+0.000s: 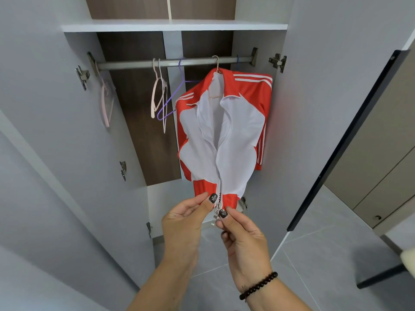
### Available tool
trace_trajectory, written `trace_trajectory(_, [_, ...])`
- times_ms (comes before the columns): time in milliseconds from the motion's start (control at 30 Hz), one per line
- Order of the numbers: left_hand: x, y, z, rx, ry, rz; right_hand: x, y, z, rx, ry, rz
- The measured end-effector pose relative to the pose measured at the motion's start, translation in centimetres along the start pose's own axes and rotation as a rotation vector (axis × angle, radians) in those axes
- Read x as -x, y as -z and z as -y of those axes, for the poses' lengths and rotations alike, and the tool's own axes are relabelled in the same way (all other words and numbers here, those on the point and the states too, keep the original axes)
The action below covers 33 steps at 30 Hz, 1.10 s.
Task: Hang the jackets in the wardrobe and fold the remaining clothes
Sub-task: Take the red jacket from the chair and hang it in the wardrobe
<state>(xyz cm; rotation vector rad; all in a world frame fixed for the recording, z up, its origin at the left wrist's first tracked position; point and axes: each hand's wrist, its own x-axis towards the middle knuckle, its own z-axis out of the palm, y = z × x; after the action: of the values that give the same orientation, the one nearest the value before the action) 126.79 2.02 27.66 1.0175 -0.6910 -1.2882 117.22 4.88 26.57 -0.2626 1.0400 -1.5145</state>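
Jacket hem pinched by left hand, right hand.

A red and white track jacket hangs from a hanger hooked over the wardrobe rail, toward the rail's right end. Its body panels are white, its shoulders, sleeves and hem red, with 3 white stripes along each shoulder. The collar falls open, and the front zipper is joined only at the bottom hem.
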Motion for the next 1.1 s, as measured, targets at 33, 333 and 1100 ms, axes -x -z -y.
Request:
trace_trajectory(33, [0.0,0.1,0.0,-0.001,0.012,0.005,0.1,-0.1,0.0,-0.014,-0.008,-0.005])
trace_trajectory(333, [-0.6,1.7,-1.1,-0.081,0.068,0.105,-0.2,-1.1,0.6,-0.007,0.027,0.035])
trace_trajectory(1100, [-3.0,5.6,-0.5,-0.331,0.043,0.041,-5.0,-4.5,0.9,0.258,-0.252,0.206])
